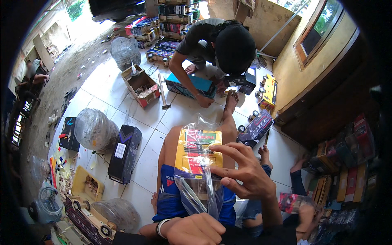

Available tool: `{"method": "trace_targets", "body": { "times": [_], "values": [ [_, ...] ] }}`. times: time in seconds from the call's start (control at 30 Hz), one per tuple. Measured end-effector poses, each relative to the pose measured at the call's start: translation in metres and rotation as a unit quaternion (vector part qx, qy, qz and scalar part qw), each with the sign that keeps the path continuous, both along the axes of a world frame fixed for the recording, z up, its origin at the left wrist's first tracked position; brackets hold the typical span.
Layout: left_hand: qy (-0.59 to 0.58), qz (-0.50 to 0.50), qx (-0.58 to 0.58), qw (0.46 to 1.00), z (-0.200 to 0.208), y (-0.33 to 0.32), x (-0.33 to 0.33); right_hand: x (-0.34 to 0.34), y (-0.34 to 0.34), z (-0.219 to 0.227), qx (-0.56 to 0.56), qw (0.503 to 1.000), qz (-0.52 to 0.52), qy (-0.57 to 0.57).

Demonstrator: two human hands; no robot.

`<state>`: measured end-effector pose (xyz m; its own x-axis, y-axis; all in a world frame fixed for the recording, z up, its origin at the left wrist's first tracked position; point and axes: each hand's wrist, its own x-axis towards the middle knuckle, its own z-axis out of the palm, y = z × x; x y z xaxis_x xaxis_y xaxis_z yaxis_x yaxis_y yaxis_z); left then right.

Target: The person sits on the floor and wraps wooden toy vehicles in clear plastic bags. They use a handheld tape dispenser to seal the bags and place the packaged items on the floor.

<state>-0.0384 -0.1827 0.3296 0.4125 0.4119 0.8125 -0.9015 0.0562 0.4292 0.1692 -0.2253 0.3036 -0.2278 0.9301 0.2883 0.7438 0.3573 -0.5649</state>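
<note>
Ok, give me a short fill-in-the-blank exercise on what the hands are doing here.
1. Both hands hold a clear plastic ____ around a yellow box.
2. The right hand grips it from the ____ side.
3. The left hand wears a white ____ at the wrist.
4. A hammer lies on the ____ floor.

Missing words: bag; right; bracelet; tiled

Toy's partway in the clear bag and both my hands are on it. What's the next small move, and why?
Probably ease the yellow toy truck deeper into the clear plastic bag. The right hand pinches the bag's side beside the truck, and the left hand grips the bag's lower end, which hangs slack and seemingly unfilled. The upper film looks crumpled above the truck.
</note>
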Motion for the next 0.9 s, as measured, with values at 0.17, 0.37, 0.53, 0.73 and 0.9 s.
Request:
{"method": "trace_targets", "body": {
  "times": [0.17, 0.37, 0.53, 0.73, 0.9],
  "values": [
    [-0.015, -0.033, 0.020, 0.999, -0.005, -0.005, 0.009, -0.008, -0.002, 0.002, -0.033, 0.992, 0.008, -0.122],
    [0.004, 0.011, 0.114, 0.993, -0.002, -0.003, 0.003, -0.020, 0.001, 0.012, -0.074, 0.986, 0.015, -0.150],
    [0.029, 0.044, 0.224, 0.973, 0.008, 0.013, -0.016, 0.012, -0.021, 0.040, 0.012, 0.981, 0.150, 0.126],
    [0.077, 0.198, 0.423, 0.881, 0.017, -0.009, -0.015, -0.053, -0.041, 0.007, -0.032, 0.984, 0.134, -0.115],
    [0.128, 0.192, 0.471, 0.851, 0.022, -0.010, -0.006, -0.045, -0.022, -0.028, 0.195, 0.972, 0.109, -0.077]
  ]
}}
